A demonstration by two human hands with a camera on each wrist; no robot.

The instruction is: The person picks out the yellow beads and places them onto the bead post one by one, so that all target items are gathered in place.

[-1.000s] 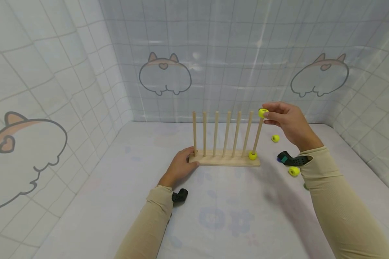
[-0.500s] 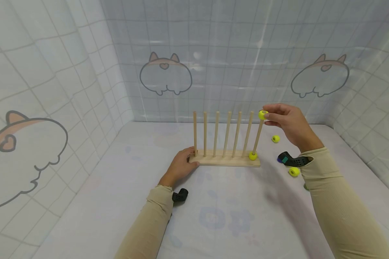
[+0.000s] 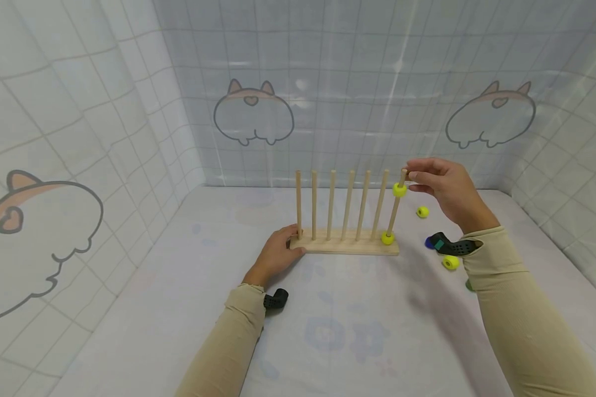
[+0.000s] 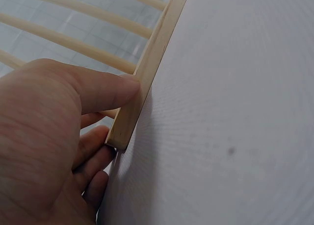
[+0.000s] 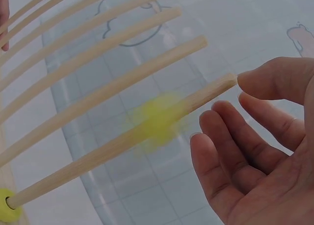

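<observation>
A wooden rack (image 3: 347, 248) with several upright pegs stands on the table. My left hand (image 3: 277, 255) grips the left end of its base, thumb on the front edge in the left wrist view and fingers around the end. On the rightmost peg (image 3: 393, 215), a yellow bead (image 3: 399, 190) is below the tip, blurred in the right wrist view. Another yellow bead (image 3: 387, 238) sits at the foot of that peg. Beside the peg's top is my right hand (image 5: 255, 151), fingers parted and loosely bent, holding no bead.
To the right of the rack lie two loose yellow beads (image 3: 450, 262), a blue piece (image 3: 429, 242) and a partly hidden green piece (image 3: 469, 285). A tiled-pattern sheet (image 3: 352, 110) rises behind the table.
My right hand has let go of the yellow bead, which has slid from the peg's tip down the peg. The fingers have shifted slightly right. My left hand stays on the rack.
</observation>
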